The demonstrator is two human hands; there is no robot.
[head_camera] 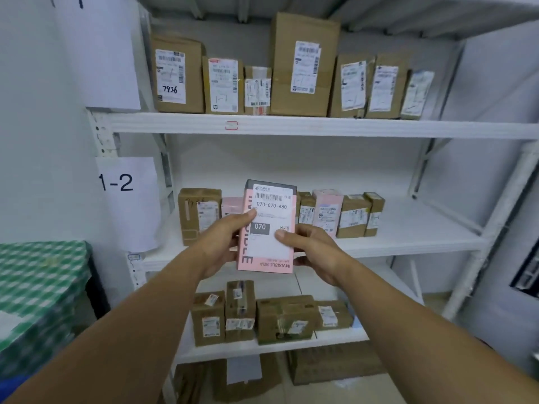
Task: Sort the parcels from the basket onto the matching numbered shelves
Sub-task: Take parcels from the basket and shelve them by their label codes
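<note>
The shelf rack [291,125] looked like white painted metal, the parcels [303,65] were matt brown cardboard, and the pink box [267,255] was smooth card with a paper label.

Pink parcel [268,211], probably cardboard boxes [354,218] behind

Both bare forearms reach forward and up from the lower corners of the view, the left arm from the lower left and the right arm from the lower right, and converge near the middle. The left grip [221,243] holds the left edge of an upright pink parcel [269,207], with its thumb laid across the front face and its fingers hidden behind. The right grip [313,252] holds the right edge, its thumb pressed on the front label and its fingers curled round the back; the two thumbs lie near each other but apart.
</note>
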